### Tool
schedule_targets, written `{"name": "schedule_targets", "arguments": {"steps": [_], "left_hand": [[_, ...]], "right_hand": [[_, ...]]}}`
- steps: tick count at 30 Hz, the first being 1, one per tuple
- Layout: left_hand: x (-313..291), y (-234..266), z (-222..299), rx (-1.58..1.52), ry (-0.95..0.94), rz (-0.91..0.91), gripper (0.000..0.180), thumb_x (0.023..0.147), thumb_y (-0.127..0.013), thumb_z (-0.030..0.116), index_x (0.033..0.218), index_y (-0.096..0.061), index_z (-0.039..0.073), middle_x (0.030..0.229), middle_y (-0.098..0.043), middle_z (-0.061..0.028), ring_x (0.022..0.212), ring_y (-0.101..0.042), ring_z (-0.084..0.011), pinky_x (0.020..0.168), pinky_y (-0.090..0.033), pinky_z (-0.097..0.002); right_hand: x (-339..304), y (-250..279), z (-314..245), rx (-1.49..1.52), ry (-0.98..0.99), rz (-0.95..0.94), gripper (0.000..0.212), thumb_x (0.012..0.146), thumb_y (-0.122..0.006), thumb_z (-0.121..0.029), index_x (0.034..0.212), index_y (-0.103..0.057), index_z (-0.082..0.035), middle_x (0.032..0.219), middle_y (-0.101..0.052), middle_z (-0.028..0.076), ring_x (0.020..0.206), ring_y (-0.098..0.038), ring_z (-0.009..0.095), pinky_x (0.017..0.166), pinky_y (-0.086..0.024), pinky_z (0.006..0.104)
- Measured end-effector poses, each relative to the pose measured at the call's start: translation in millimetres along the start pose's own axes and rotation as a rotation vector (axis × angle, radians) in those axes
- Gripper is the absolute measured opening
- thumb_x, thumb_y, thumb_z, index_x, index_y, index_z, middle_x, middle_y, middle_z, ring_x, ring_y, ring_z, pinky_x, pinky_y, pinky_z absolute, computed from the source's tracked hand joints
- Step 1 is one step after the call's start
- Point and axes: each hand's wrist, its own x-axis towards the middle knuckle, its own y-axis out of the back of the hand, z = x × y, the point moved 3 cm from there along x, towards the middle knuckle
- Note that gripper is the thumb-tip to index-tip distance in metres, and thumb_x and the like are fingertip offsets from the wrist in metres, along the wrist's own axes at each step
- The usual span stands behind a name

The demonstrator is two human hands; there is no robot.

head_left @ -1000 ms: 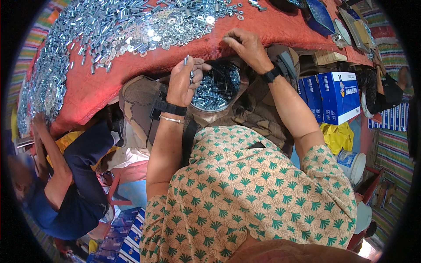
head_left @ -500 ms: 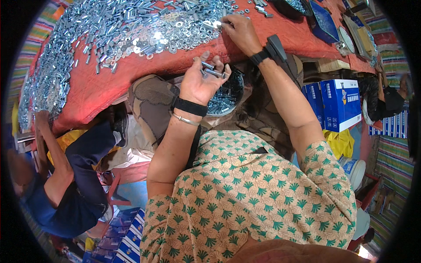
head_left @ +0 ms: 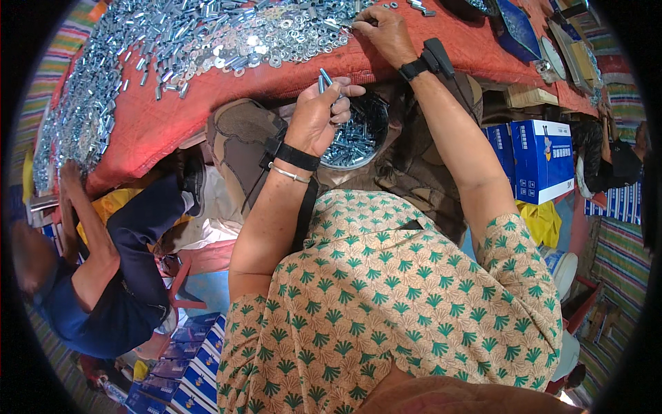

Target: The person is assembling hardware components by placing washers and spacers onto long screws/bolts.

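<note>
My left hand (head_left: 319, 117) is closed around a few short silvery metal bolts (head_left: 325, 79), whose ends stick up past the thumb. It hangs above a round tub of similar metal pieces (head_left: 352, 141) between my knees. My right hand (head_left: 387, 33) is at the table, thumb and fingertips pinched together beside the right end of a heap of flat washers (head_left: 276, 38). Whatever lies in that pinch is too small to make out. Small metal sleeves (head_left: 172, 27) are heaped beyond and left of the washers, on the red table cover (head_left: 200, 96).
A blue tray (head_left: 516, 31) stands at the far right, near a round dial (head_left: 553, 58). Blue and white boxes (head_left: 543, 162) are stacked to my right. At left, another person's hand (head_left: 71, 178) touches the heap's edge. More boxes (head_left: 186, 366) lie lower left.
My left hand has turned from palm-up with loosely curled fingers to a closed grip, its bolts now upright. My right hand has shifted slightly along the washers' edge, still pinched.
</note>
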Motion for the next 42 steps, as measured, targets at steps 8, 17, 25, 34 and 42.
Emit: {"name": "schedule_targets", "arguments": {"steps": [8, 17, 25, 34, 42], "left_hand": [[11, 4, 14, 0.13, -0.025, 0.041, 0.024, 0.097, -0.05, 0.017, 0.113, -0.051, -0.001, 0.098, -0.064, -0.0165, 0.052, -0.035, -0.0016, 0.044, -0.029, -0.0157], [26, 17, 16, 0.572, -0.134, 0.194, 0.023, 0.095, -0.055, 0.018, 0.107, -0.062, -0.001, 0.073, -0.059, -0.0009, 0.05, -0.039, -0.0014, 0.042, -0.026, -0.0159], [24, 17, 16, 0.611, -0.133, 0.191, 0.023, 0.095, -0.055, 0.017, 0.108, -0.063, 0.0, 0.07, -0.055, 0.0026, 0.052, -0.04, -0.0009, 0.044, -0.027, -0.0148], [27, 22, 10, 0.787, -0.247, 0.175, 0.017, 0.091, -0.058, 0.018, 0.083, -0.065, 0.004, 0.063, -0.056, 0.0039, 0.054, -0.045, -0.0029, 0.047, -0.033, -0.0212], [23, 11, 12, 0.573, -0.168, 0.052, 0.018, 0.094, -0.057, 0.018, 0.097, -0.063, 0.002, 0.072, -0.06, 0.0002, 0.052, -0.041, -0.002, 0.046, -0.031, -0.0168]], "right_hand": [[8, -6, -17, 0.102, 0.002, -0.2, 0.019, 0.084, -0.067, -0.018, 0.093, -0.068, -0.001, 0.08, -0.067, 0.014, 0.07, -0.064, 0.022, 0.064, -0.05, 0.032], [28, -35, -20, -0.263, 0.21, -0.331, 0.021, 0.077, -0.068, -0.02, 0.084, -0.065, -0.001, 0.077, -0.064, 0.019, 0.073, -0.062, 0.037, 0.064, -0.048, 0.0447], [-5, 6, -35, 0.836, -0.538, -0.577, 0.017, 0.092, -0.062, -0.025, 0.093, -0.057, -0.01, 0.072, -0.044, -0.009, 0.058, -0.037, 0.001, 0.052, -0.033, 0.017], [-29, 12, -44, 0.884, -0.535, -0.658, 0.017, 0.092, -0.062, -0.024, 0.091, -0.059, -0.008, 0.074, -0.048, -0.006, 0.062, -0.042, 0.003, 0.054, -0.035, 0.0188], [-52, 4, -50, 0.842, -0.554, -0.727, 0.013, 0.093, -0.061, -0.021, 0.097, -0.059, -0.008, 0.077, -0.052, -0.008, 0.064, -0.043, 0.0, 0.054, -0.033, 0.0157]]}}
